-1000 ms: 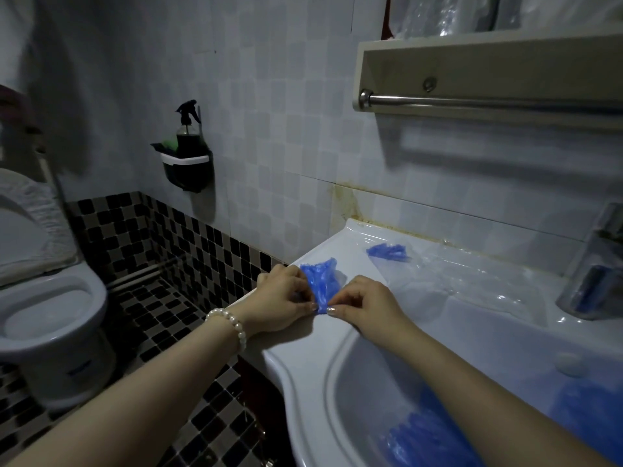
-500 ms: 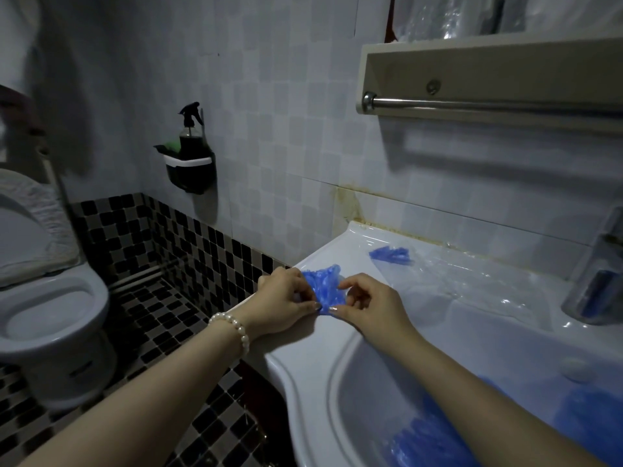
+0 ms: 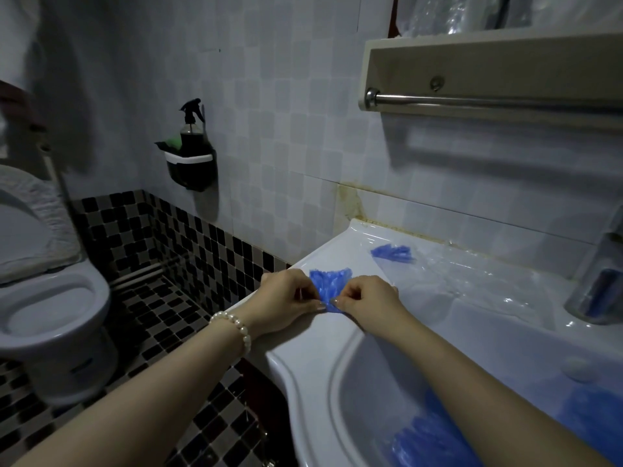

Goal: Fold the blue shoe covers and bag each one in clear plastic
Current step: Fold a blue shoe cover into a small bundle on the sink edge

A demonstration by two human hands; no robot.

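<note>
A crumpled blue shoe cover (image 3: 331, 284) lies on the left corner of the white sink's rim (image 3: 303, 345). My left hand (image 3: 289, 299), with a pearl bracelet on its wrist, pinches the cover's left side. My right hand (image 3: 367, 299) pinches its right side, and both sets of fingertips meet at its near edge. Behind them, a second blue cover (image 3: 392, 253) sits inside clear plastic (image 3: 472, 281) spread along the back ledge. More blue covers (image 3: 431, 439) are heaped in the basin.
A toilet (image 3: 50, 298) stands to the left over a black checkered floor. A wall caddy with a spray bottle (image 3: 190, 153) hangs on the tiles. A shelf with a towel rail (image 3: 488, 102) runs above the sink. A glass cup (image 3: 596, 291) stands at the far right.
My fingers have worked the shoe cover between them; it now shows wider at the top above my fingertips. Both hands stay on the sink's left corner.
</note>
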